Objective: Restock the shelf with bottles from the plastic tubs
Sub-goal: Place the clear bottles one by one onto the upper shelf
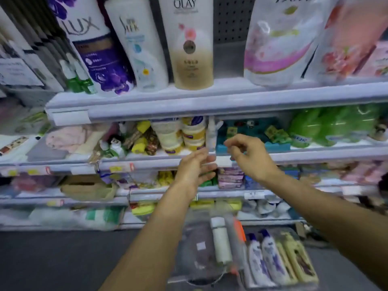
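LUX: purple bottle [98, 49] | OLAY: white-gold bottle [190, 45] | other labels blurred
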Action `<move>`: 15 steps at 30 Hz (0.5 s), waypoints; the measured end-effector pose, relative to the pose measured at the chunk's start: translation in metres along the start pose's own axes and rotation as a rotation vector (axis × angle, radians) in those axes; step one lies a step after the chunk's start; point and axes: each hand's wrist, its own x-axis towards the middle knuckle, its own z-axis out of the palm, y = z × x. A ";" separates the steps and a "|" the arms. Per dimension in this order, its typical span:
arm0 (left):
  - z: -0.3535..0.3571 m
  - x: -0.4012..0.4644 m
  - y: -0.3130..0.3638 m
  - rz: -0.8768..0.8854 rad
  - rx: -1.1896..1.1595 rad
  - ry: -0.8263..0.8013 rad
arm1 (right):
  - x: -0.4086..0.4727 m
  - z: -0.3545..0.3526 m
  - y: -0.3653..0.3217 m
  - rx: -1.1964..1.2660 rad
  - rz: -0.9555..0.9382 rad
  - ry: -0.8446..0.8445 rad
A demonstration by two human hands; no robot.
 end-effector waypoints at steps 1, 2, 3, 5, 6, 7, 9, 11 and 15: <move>-0.004 0.004 -0.019 -0.058 -0.034 0.001 | -0.010 0.013 0.017 0.028 0.051 -0.035; -0.009 0.010 -0.039 -0.113 -0.064 0.006 | -0.019 0.027 0.035 0.043 0.102 -0.067; -0.014 0.016 -0.058 -0.167 -0.086 0.020 | -0.028 0.042 0.055 0.053 0.150 -0.100; -0.029 0.029 -0.097 -0.276 -0.102 0.069 | -0.048 0.075 0.094 0.050 0.253 -0.164; -0.036 0.036 -0.115 -0.321 -0.102 0.094 | -0.058 0.089 0.113 0.037 0.308 -0.196; -0.043 0.045 -0.133 -0.361 -0.103 0.115 | -0.069 0.104 0.133 0.034 0.365 -0.225; -0.052 0.063 -0.165 -0.423 -0.096 0.146 | -0.087 0.129 0.170 0.008 0.462 -0.278; -0.060 0.085 -0.201 -0.478 -0.070 0.154 | -0.105 0.156 0.210 -0.051 0.547 -0.336; -0.077 0.124 -0.275 -0.600 -0.023 0.159 | -0.141 0.195 0.272 -0.105 0.838 -0.439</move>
